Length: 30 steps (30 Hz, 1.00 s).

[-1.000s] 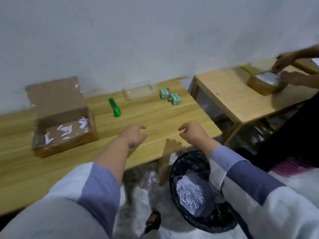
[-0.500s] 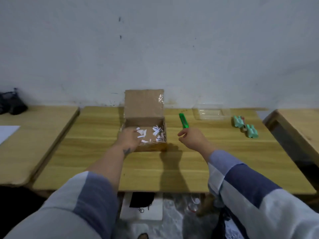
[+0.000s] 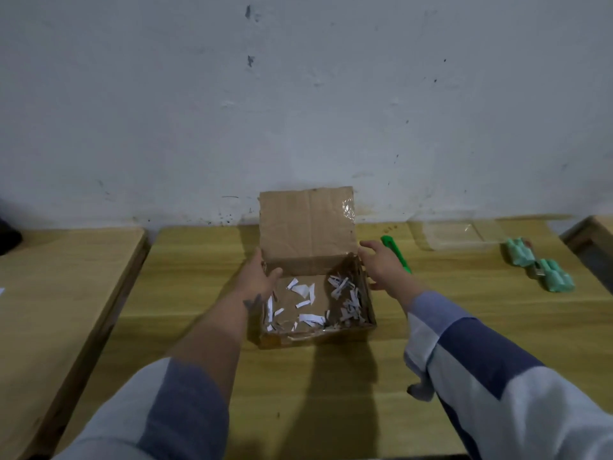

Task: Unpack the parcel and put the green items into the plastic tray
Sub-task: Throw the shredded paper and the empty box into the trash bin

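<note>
The left hand [image 3: 260, 277] lies against the left wall of the cardboard box [image 3: 318, 332], fingers straight along the outside and the thumb [image 3: 276, 272] hooked over the rim near the hinge of the lid; whether it truly clamps the wall cannot be told. The right hand [image 3: 381, 265] is at the box's right wall, fingers spread wide and relaxed, holding nothing; its palm faces the box, and contact with the cardboard cannot be made out.

The box sits open in the middle of the wooden table [image 3: 205, 293], its lid [image 3: 306, 224] standing upright at 12 o'clock against the white wall [image 3: 298, 94], with clear tape shining on its right edge. Inside lie scattered white paper scraps [image 3: 310, 318], thicker toward the box's 3 o'clock side.

Just behind the right hand, at 2 o'clock from the box, a bright green utility knife [image 3: 388, 244] lies on the table, partly hidden by the fingers. Farther out at 2 o'clock, near the wall, stands the clear plastic tray [image 3: 456, 235]. At 3 o'clock from the box, near the table's right end, lie two clusters of pale green items [image 3: 555, 277], outside the tray and just beside it.

A second wooden table [image 3: 49, 277] adjoins at 9 o'clock, with a dark object [image 3: 8, 235] at its far left edge.
</note>
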Motion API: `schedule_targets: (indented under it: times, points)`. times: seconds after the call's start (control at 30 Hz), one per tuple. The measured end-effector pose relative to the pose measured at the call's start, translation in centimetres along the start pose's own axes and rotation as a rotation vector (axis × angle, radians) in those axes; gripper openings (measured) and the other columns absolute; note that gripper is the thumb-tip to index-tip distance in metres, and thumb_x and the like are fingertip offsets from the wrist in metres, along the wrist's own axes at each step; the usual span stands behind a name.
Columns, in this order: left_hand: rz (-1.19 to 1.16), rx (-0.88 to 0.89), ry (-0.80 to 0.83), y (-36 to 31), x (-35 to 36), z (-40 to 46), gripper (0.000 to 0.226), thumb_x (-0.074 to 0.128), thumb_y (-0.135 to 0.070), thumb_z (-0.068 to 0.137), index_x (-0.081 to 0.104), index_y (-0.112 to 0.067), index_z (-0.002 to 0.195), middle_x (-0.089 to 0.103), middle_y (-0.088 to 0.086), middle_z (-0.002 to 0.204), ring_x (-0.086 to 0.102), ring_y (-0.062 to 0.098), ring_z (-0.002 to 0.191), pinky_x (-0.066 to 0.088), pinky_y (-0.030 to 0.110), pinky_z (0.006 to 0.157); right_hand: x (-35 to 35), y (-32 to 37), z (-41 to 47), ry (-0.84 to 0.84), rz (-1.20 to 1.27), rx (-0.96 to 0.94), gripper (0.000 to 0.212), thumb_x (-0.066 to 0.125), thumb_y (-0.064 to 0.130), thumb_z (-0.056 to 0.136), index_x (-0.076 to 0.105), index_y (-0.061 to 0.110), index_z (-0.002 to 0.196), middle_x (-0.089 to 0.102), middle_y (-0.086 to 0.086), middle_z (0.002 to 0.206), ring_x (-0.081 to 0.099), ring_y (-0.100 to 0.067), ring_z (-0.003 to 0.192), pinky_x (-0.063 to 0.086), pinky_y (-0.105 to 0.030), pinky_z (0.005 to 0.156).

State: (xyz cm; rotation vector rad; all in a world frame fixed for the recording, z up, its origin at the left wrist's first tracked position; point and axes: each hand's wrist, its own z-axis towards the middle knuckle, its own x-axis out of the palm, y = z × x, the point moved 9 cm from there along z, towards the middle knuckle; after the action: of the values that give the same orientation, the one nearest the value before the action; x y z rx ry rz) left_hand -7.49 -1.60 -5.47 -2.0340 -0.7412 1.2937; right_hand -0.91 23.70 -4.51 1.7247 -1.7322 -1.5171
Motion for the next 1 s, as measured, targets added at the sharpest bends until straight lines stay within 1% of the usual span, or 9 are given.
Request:
schedule_targets:
  times: [0.1,0.27,0.37,0.5,0.6,0.7,0.8,0.93,1.0]
  points:
    - [-0.064,0.001,-0.035,-0.2,0.2,0.4,0.062,0.047,-0.026,0.099,0.018,-0.019,0.153,0.039,0.008,0.150,0.040,0.027,0.136,0.035,0.039,0.110,0.3,-0.4,0.5,0.002,0.076,0.012,0.032,0.040,0.030,0.098,0.055,0.023,0.125,0.061,-0.007,0.093,0.057,-0.022,0.076,0.044,-0.028,0.059]
    - [-0.189,-0.001,-0.092,0.1,-0.5,0.3,0.051,0.037,-0.032,0.102,0.026,-0.019,0.150,0.040,0.010,0.149,0.040,0.029,0.135,0.035,0.040,0.106,0.3,-1.4,0.5,0.026,0.229,0.100,0.028,0.037,0.035,0.098,0.062,0.023,0.103,0.065,-0.012,0.102,0.061,-0.030,0.088,0.046,-0.031,0.063]
    - [-0.293,-0.008,-0.089,0.5,-0.8,-0.1,0.051,0.025,-0.045,0.101,0.037,-0.022,0.145,0.043,0.007,0.147,0.040,0.030,0.135,0.035,0.045,0.108,0.2,-1.8,0.1,0.072,0.273,0.155,0.033,0.036,0.042,0.098,0.061,0.024,0.110,0.064,-0.011,0.108,0.062,-0.030,0.095,0.048,-0.033,0.066]
    - [-0.471,-0.128,-0.063,1.9,-0.7,-0.6,0.060,0.016,-0.057,0.098,0.046,-0.022,0.136,0.046,0.008,0.145,0.044,0.034,0.131,0.035,0.055,0.108,0.3,-2.2,-0.5,0.169,0.314,0.194,0.039,0.037,0.051,0.096,0.058,0.022,0.111,0.063,-0.004,0.101,0.061,-0.025,0.092,0.048,-0.035,0.068]
    - [-0.557,-0.171,-0.033,2.4,-0.3,-1.0,0.064,0.024,-0.064,0.093,0.046,-0.021,0.136,0.048,0.006,0.143,0.046,0.033,0.130,0.036,0.059,0.106,0.2,-2.7,-0.7,0.181,0.322,0.191,0.038,0.053,0.047,0.090,0.059,0.016,0.112,0.064,-0.005,0.109,0.062,-0.027,0.098,0.053,-0.037,0.073]
    - [-0.632,-0.206,-0.018,3.4,-0.3,-1.6,0.060,0.046,-0.058,0.089,0.049,-0.018,0.134,0.052,0.007,0.140,0.051,0.031,0.125,0.043,0.058,0.101,0.1,-3.5,-1.0,0.164,0.379,0.205,0.014,0.057,0.030,0.090,0.061,0.017,0.095,0.064,-0.007,0.117,0.060,-0.029,0.106,0.054,-0.045,0.082]
    - [-0.604,-0.208,0.107,4.3,0.2,-2.2,0.065,0.059,-0.062,0.075,0.056,-0.028,0.129,0.055,0.010,0.137,0.056,0.036,0.119,0.050,0.058,0.093,0.0,-4.0,-1.5,0.167,0.342,0.214,0.018,0.060,0.025,0.090,0.065,0.019,0.107,0.059,-0.008,0.118,0.056,-0.028,0.106,0.053,-0.040,0.065]
    - [-0.512,-0.144,0.182,4.0,0.3,-2.8,0.061,0.064,-0.061,0.067,0.052,-0.047,0.125,0.055,0.009,0.138,0.051,0.036,0.125,0.045,0.058,0.099,-0.4,-4.2,-1.9,0.115,0.329,0.173,0.029,0.062,0.015,0.089,0.066,0.021,0.117,0.064,-0.009,0.119,0.061,-0.028,0.102,0.054,-0.037,0.064]
    - [-0.454,-0.107,0.180,2.8,0.4,-3.2,0.055,0.065,-0.053,0.075,0.050,-0.048,0.127,0.053,0.004,0.140,0.048,0.032,0.129,0.042,0.056,0.103,-1.0,-4.4,-2.4,0.075,0.353,0.143,0.034,0.063,0.008,0.087,0.063,0.016,0.120,0.065,-0.010,0.119,0.062,-0.027,0.103,0.053,-0.034,0.060]
